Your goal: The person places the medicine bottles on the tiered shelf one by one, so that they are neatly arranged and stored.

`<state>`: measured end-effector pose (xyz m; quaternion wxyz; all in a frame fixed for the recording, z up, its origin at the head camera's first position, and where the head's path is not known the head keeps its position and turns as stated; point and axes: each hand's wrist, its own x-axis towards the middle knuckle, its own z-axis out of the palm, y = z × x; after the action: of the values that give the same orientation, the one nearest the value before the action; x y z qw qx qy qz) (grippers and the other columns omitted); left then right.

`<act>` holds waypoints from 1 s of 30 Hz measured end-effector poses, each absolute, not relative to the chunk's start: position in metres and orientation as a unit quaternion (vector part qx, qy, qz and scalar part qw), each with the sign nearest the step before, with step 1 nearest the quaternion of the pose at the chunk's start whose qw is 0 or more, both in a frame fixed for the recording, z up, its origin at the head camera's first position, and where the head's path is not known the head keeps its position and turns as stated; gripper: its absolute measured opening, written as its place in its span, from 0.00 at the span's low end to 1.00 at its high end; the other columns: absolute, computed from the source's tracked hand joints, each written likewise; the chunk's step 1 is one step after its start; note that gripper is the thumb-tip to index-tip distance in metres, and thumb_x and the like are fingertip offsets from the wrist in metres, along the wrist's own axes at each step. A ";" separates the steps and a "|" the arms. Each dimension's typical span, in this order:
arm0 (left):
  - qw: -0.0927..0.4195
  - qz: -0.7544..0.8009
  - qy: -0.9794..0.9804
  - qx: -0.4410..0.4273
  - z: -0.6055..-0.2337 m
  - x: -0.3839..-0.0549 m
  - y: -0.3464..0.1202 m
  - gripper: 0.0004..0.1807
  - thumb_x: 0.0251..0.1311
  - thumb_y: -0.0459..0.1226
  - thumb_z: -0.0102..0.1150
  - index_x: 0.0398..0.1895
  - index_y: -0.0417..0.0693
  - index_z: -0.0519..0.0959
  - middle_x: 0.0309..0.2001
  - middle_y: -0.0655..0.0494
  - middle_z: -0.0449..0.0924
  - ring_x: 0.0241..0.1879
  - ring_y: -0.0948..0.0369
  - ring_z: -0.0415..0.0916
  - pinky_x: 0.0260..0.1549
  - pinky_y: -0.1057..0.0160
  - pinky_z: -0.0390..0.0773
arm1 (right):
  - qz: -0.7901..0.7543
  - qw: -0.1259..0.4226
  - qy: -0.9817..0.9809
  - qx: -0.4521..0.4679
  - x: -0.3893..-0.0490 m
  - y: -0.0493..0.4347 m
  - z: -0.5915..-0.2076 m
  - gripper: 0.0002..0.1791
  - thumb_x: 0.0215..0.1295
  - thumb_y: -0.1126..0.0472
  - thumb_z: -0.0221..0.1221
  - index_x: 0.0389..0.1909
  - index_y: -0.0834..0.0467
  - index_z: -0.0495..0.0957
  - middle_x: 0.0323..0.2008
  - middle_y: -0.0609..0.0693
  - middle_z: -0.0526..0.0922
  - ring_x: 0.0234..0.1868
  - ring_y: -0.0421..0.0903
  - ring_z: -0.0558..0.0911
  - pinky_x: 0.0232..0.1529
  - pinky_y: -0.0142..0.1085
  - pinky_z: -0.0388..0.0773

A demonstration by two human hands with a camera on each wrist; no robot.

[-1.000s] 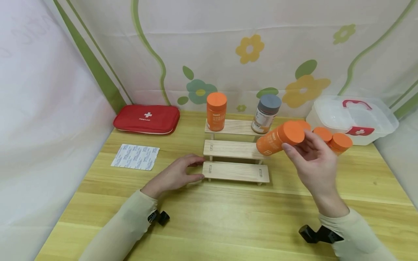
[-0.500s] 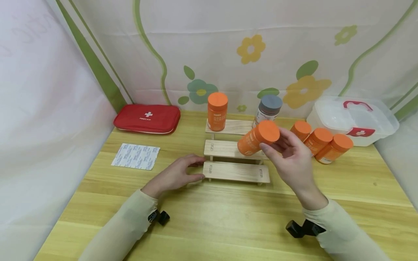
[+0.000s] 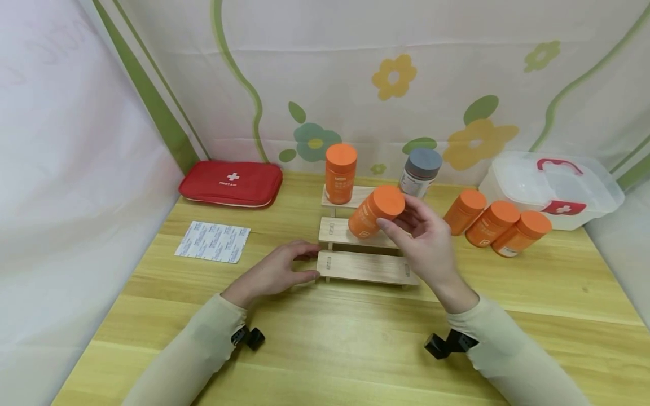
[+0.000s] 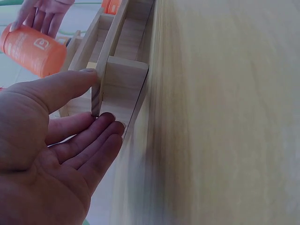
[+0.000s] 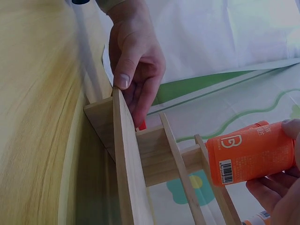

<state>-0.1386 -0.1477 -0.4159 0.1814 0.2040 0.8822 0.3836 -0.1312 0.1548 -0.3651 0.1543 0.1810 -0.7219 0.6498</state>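
Note:
My right hand [image 3: 424, 239] holds an orange bottle [image 3: 376, 211] by its cap end, tilted, over the middle tier of a three-step wooden rack [image 3: 363, 268]. In the right wrist view the bottle [image 5: 248, 152] shows its barcode label. Whether its base touches the tier is hard to tell. My left hand [image 3: 276, 268] grips the left end of the lowest tier, thumb at the front corner and fingers behind. The left wrist view shows the thumb [image 4: 70, 86] against the board's end. On the top tier stand another orange bottle [image 3: 340, 175] at left and a grey-capped bottle [image 3: 421, 172] at right, partly hidden.
Three orange bottles [image 3: 492, 223] stand right of the rack, before a clear first-aid box [image 3: 553, 186] with a red handle. At left lie a red first-aid pouch [image 3: 231, 183] and a white printed packet [image 3: 212, 242]. A flowered curtain [image 3: 325, 84] hangs behind the table.
My right hand has carried the orange bottle leftward, from near the rack's right end to above the middle tier. The three bottles at right have come into fuller view. The left hand has stayed put.

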 end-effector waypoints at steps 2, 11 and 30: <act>0.183 0.385 0.882 0.203 -0.416 -0.139 -0.147 0.33 0.70 0.43 0.73 0.75 0.49 0.76 0.69 0.54 0.80 0.70 0.53 0.77 0.75 0.45 0.75 | 0.649 0.143 -0.727 0.173 -0.134 0.151 -0.366 0.31 0.66 0.77 0.68 0.71 0.67 0.76 0.60 0.49 0.85 0.57 0.39 0.88 0.58 0.29 0.86; 0.184 0.384 0.881 0.205 -0.417 -0.139 -0.148 0.33 0.70 0.43 0.73 0.76 0.49 0.76 0.71 0.53 0.80 0.71 0.52 0.76 0.75 0.44 0.74 | 0.641 0.115 -0.740 0.168 -0.145 0.131 -0.370 0.30 0.67 0.74 0.70 0.70 0.66 0.77 0.63 0.63 0.84 0.58 0.38 0.87 0.60 0.30 0.86; 0.185 0.379 0.883 0.207 -0.415 -0.140 -0.148 0.32 0.71 0.44 0.72 0.75 0.49 0.76 0.70 0.53 0.80 0.71 0.52 0.77 0.75 0.44 0.75 | 0.621 0.103 -0.755 0.183 -0.152 0.102 -0.367 0.29 0.68 0.67 0.73 0.69 0.64 0.78 0.65 0.59 0.83 0.63 0.56 0.86 0.63 0.38 0.86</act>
<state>-0.1400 -0.1476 -0.4151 0.1853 0.2065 0.8827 0.3792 -0.1518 0.1016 -0.3674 0.1031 0.1828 -0.7550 0.6213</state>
